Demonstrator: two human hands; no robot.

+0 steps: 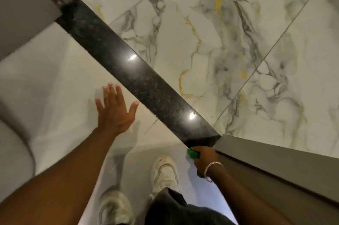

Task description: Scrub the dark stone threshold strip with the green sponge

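The dark speckled stone threshold strip (128, 67) runs diagonally from the upper left down to the lower right, glossy with two light reflections. My right hand (206, 157), wearing a silver bracelet, is closed around the green sponge (193, 153) at the strip's near right end, right beside the grey door frame. Most of the sponge is hidden under my fingers. My left hand (114, 109) hovers open with fingers spread over the pale tile, just left of the strip and not touching it.
Grey door frames stand at the upper left (27, 5) and the lower right (275, 169). White marble tiles with grey and gold veins (220, 41) lie beyond the strip. My two white sneakers (165, 171) and dark trouser leg are below.
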